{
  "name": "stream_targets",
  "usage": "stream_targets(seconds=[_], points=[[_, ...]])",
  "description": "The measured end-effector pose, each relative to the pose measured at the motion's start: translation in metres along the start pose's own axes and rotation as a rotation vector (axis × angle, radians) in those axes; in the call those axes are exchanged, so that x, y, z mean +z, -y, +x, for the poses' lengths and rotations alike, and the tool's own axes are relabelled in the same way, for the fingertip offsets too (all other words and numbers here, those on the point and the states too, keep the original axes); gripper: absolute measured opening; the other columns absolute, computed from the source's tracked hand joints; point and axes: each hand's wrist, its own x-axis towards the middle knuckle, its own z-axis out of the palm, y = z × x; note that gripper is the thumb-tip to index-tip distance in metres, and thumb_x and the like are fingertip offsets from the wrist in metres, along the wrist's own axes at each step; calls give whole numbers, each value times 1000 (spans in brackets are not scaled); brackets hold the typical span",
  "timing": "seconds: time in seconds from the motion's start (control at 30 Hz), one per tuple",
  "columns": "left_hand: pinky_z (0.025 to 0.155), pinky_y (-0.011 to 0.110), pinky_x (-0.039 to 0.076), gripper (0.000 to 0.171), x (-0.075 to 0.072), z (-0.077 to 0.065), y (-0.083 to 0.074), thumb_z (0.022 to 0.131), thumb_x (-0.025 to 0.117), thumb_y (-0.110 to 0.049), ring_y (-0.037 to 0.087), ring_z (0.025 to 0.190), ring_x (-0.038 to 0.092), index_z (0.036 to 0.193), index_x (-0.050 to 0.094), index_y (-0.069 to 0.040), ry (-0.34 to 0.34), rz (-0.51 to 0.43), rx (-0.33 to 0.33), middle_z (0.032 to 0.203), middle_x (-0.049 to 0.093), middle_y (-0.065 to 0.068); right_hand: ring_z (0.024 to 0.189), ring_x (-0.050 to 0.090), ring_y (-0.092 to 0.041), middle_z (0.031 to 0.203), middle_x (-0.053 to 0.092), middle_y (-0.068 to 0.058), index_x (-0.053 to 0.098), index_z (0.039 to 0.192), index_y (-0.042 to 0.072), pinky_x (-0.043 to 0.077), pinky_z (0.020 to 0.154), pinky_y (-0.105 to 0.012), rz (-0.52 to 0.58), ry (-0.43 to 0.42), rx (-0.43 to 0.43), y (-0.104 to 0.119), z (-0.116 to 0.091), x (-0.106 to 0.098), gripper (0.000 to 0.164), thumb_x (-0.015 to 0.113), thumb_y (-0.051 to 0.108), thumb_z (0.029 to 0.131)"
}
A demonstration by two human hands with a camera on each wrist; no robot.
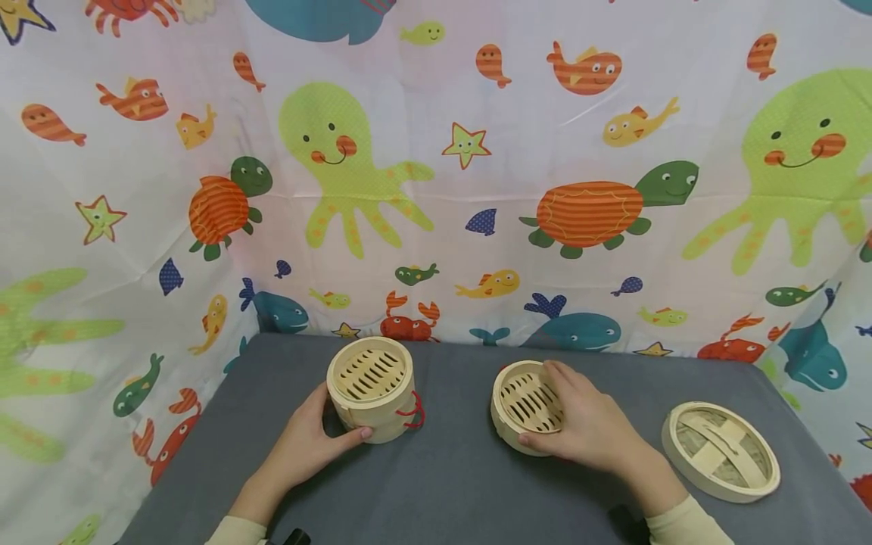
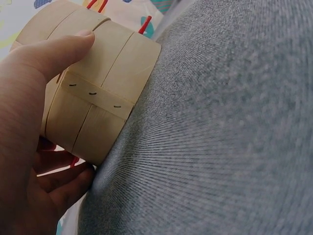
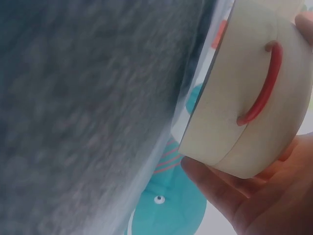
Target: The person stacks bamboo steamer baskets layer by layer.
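On the left in the head view stands a round bamboo steamer (image 1: pixel 371 378), a stack of baskets with a slatted top and red cord loops on its right side. My left hand (image 1: pixel 309 439) grips it, the thumb across the front wall and the other fingers behind its left side. In the left wrist view, stapled bands show on the steamer wall (image 2: pixel 110 63). My right hand (image 1: pixel 596 424) holds a shallower bamboo steamer basket (image 1: pixel 527 405) with a slatted floor, thumb at the near rim and fingers over the far right side. The right wrist view shows its red cord handle (image 3: pixel 266 88).
A round woven bamboo lid (image 1: pixel 722 450) with a strap handle lies to the right of my right hand. Grey cloth covers the table (image 1: pixel 450 477). Behind it and along the sides hangs a white curtain (image 1: pixel 436 91) printed with sea animals.
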Motion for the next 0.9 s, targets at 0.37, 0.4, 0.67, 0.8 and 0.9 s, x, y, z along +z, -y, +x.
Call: stream_targets(seconds=[0.37,0.4,0.67,0.8,0.9], points=[[114,61,47,113,-1,-1,-2,82,91,-65,28,146,53,168,37,-17,3,6,-8,160,54,5,144,54,-44,162,49,-25,43,163,-3,57,95,-69,-2,-5,-35,12,8,7,127,78,85,78],[114,61,47,113,-1,-1,-2,82,91,-65,29,146,53,169,37,-17,4,4,-9,160,54,5,144,54,-44,162,49,-25,44,163,-2,57,95,-69,-3,-5,-37,13,9,8,127,77,86,78],[116,61,46,114,0,1,-2,81,91,-67,28,147,53,168,37,-18,3,4,-10,161,53,4,144,54,-42,163,49,-21,44,163,-2,57,97,-67,2,-2,-49,22,15,10,128,76,88,78],[115,61,47,115,0,1,-1,81,91,-67,28,147,53,169,36,-18,1,13,-12,161,53,5,144,53,-41,164,48,-21,43,163,-2,57,98,-67,-1,-12,-63,26,18,8,127,76,87,78],[115,62,47,114,0,1,-1,81,91,-67,29,147,52,169,36,-17,0,13,-11,162,52,5,145,53,-40,164,48,-20,43,164,-1,57,98,-68,-10,-17,-73,29,21,6,128,74,88,78]])
